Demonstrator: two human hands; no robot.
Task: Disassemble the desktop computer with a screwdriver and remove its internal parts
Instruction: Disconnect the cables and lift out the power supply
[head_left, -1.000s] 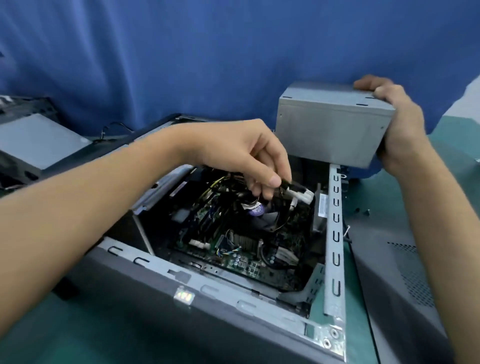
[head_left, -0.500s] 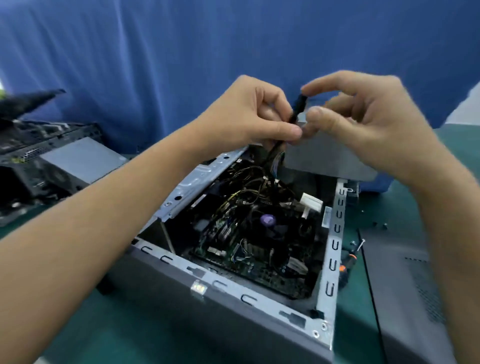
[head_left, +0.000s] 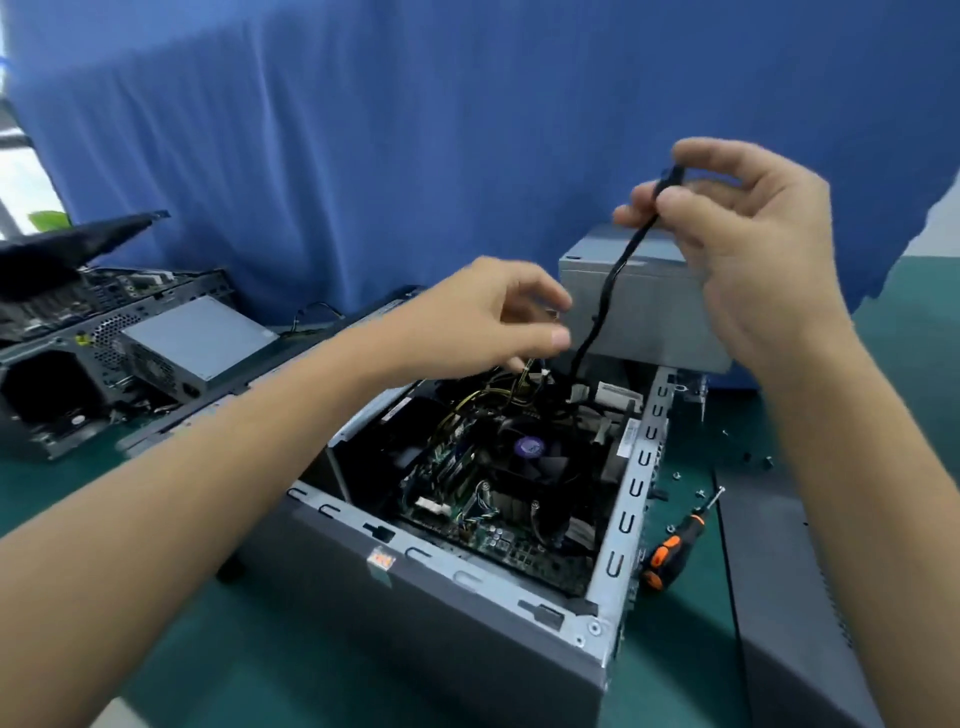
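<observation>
The left hand (head_left: 488, 317) has let go of the black cable (head_left: 608, 291), its fingers loose above the yellow wires (head_left: 498, 395) in the computer case (head_left: 467, 613) at the table's (head_left: 685, 649) middle, while the right hand (head_left: 753, 249) pinches the cable high, probably unplugged.

I have the open case (head_left: 467, 597) in the middle of the table (head_left: 182, 675), the motherboard (head_left: 498, 525) lying in its bottom, the fan (head_left: 530, 452) on top of that. The power supply (head_left: 649, 312) sits at the case's far end. A cable (head_left: 608, 291) runs up from inside to the right hand (head_left: 753, 249), pinched in front of the power supply. The left hand (head_left: 493, 317) is over the wires (head_left: 498, 395) inside; through the blur I cannot tell if it touches them. Right of the case lies the screwdriver (head_left: 670, 551), then the side panel (head_left: 810, 597). A second case (head_left: 104, 353) stands far left.
</observation>
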